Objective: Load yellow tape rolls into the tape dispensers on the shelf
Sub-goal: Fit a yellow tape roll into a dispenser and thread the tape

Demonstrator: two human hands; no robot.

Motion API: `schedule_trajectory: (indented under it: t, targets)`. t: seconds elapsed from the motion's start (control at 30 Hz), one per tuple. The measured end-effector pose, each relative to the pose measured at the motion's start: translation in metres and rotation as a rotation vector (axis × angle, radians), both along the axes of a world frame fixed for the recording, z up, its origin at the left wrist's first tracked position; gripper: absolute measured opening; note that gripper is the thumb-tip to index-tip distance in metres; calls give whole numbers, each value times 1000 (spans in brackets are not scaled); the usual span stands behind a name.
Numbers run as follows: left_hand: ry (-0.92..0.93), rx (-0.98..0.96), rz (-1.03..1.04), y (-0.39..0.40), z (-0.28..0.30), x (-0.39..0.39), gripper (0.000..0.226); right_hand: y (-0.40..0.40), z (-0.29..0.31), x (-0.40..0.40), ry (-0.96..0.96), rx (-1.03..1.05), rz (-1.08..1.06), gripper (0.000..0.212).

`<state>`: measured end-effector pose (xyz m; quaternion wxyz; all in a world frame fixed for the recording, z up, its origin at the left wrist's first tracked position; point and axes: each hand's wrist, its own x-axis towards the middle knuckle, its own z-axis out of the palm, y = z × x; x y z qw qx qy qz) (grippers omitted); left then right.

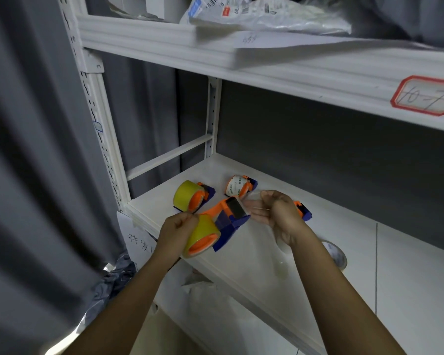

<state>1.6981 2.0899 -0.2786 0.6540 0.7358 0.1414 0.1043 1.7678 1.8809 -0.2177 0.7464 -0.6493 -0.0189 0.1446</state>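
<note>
White metal shelving (280, 78) stands against grey curtains, and the work goes on at the front edge of its lower shelf (254, 252), with parcels and paper piled on the shelf above. Biggest among the task's things is the orange-and-blue dispenser in hand (231, 216), held just over that edge. A yellow tape roll (203, 234) already sits on its hub, so the seating looks done. The left hand (177, 229) has its grip wrapped round the roll end of this dispenser. Just to the other side of it, the right hand (280, 213) pinches a clear strip of tape (280, 252) drawn from the cutter end, its tail hanging below that grip; I judge the threading is under way, not finished. Beyond the left grip, further in on the shelf, lies a second dispenser with a yellow roll (190, 197), seemingly loaded. Beside it, past the right grip's fingertips, a third dispenser (240, 188) carries a white printed roll, so it may still need a yellow one. Behind the right hand a fourth dispenser (303, 211) peeks out, mostly hidden, and I cannot tell its load. By my count: four dispensers, two yellow rolls, one white roll, plus one loose roll (336, 254) near the right forearm.
</note>
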Motion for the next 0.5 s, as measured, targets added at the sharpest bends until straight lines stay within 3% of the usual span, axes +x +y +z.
schedule_trajectory:
  t: [0.1, 0.23, 0.4, 0.5]
  targets:
    - [-4, -67, 88, 1, -1, 2, 36, -4, -1, 4, 29, 64, 22, 19]
    - [-12, -59, 133, 5, -1, 4, 37, -6, -5, 8, 25, -70, -78, 9]
    - [-38, -4, 138, 10, 0, 4, 35, -3, -7, 6, 75, -34, -184, 35]
    - [-50, -3, 132, 11, 1, 5, 36, 0, -9, 5, 112, 27, -200, 36]
